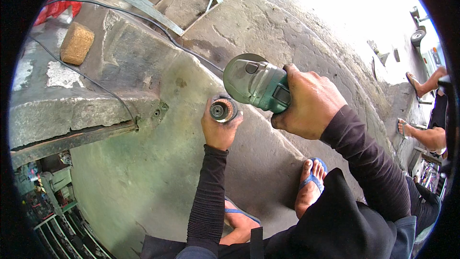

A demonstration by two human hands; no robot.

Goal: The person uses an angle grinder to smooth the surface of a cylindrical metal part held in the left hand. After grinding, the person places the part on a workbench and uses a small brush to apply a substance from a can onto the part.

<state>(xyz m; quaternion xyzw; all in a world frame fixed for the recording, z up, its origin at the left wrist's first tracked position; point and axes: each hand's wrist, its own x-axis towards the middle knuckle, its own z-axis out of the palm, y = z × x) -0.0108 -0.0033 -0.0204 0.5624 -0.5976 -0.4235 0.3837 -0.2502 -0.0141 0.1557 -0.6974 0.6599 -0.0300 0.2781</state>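
Note:
My left hand (219, 129) is closed round a small cylindrical metal part (219, 111), held upright, with a dark ring at its top and copper-coloured segments inside its rim. Just above it and to the right, my right hand (309, 105) grips a green angle grinder (268, 86) by its body. The grinder's round disc and guard (237, 72) hang close beside the metal part; I cannot tell whether they touch. Both my forearms are in dark sleeves.
A brick-like block (74, 43) lies on a concrete ledge (57, 120) with cables. A metal frame (158, 14) stands above. My sandalled feet (310, 187) are on the concrete floor (158, 177). Other people's legs (426, 139) and a parked vehicle (429, 43) are at right.

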